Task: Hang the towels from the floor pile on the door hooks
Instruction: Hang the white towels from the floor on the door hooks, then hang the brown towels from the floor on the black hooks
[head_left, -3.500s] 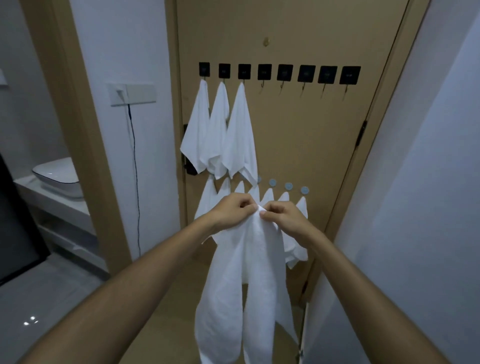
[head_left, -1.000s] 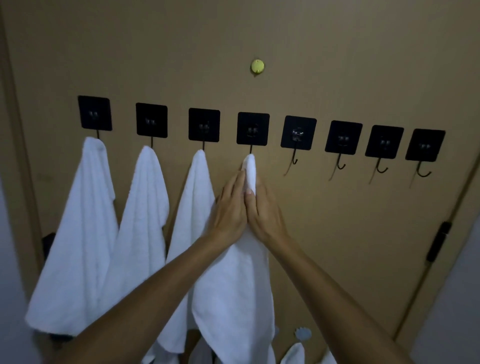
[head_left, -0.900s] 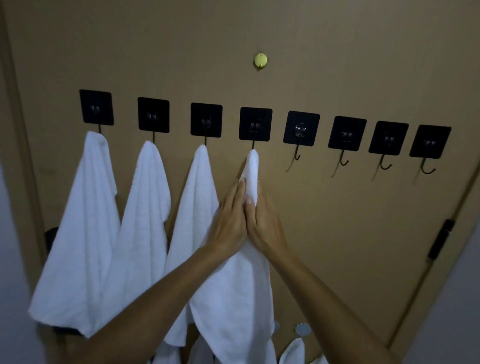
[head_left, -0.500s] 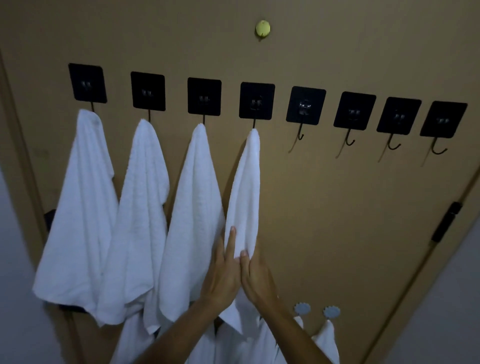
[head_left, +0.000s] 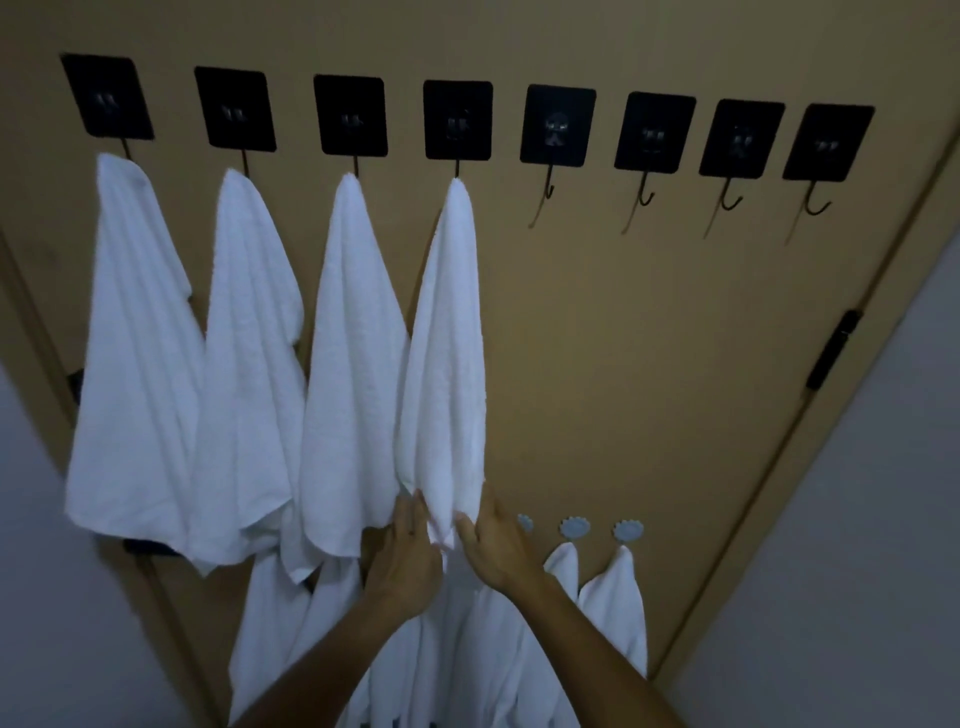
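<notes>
Smoothing the lower end of the fourth towel (head_left: 447, 364), hung from the fourth hook (head_left: 457, 120) counting from the door's (head_left: 649, 374) left edge. Left hand (head_left: 408, 558) with fingers fairly straight, tips laid against the towel's bottom left fold; right hand (head_left: 493, 545) likewise extended, fingertips touching the bottom right fold, the hem caught between the two; whether either thumb actually pinches the cloth cannot be told. Neither hand carrying anything else. Judging progress along the upper row: four white towels up, the first towel (head_left: 135, 364), second towel (head_left: 249, 374) and third towel (head_left: 353, 364) draped from the three hooks nearest the left edge, overlapping each other slightly at their sides. Four bare hooks (head_left: 724, 200) left toward the door's right edge, next to the hinge (head_left: 834, 351) side. Lower down, a second row of small pale round hooks (head_left: 574, 527), with more white towels (head_left: 613, 608) hanging there, partly hidden behind both forearms, so their count stays uncertain. Floor pile out of view, so no telling how many towels remain in it. Probably about half of the top row done, with this towel seated and only needing to be let go. Next, presumably, fetching another towel and hooking it on the fifth hook (head_left: 548, 189), just right of the one in hand. Little risk beyond tugging this one off its hook while straightening.
</notes>
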